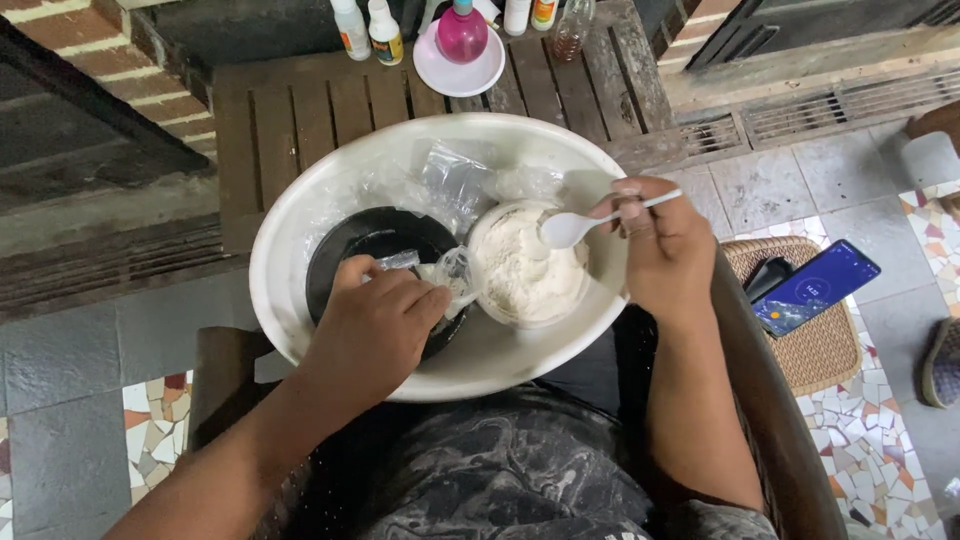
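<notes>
My right hand (665, 245) pinches a light, stiff white plastic spoon (585, 222) by its handle; left hand (380, 320) clenches a crinkly, slippery clear bag (440, 270) at nine o'clock of the flour tub (528, 272).

A large white basin (300, 300) is held on the person's lap. Inside it, a black bowl (375, 240) and a white tub of white powder (525, 275) are set side by side, with crumpled clear plastic (460, 180) behind them. A small clear plastic bag (445, 270) is pinched by the left hand (375, 325) over the black bowl. A white plastic spoon (575, 225) is gripped by the right hand (665, 245) above the tub. Bottles (365, 30) and a pink bottle (462, 32) on a white plate (440, 75) are seen on the wooden tabletop (290, 120). A smartphone (815, 287) is laid on a woven stool (830, 350) at the right.
</notes>
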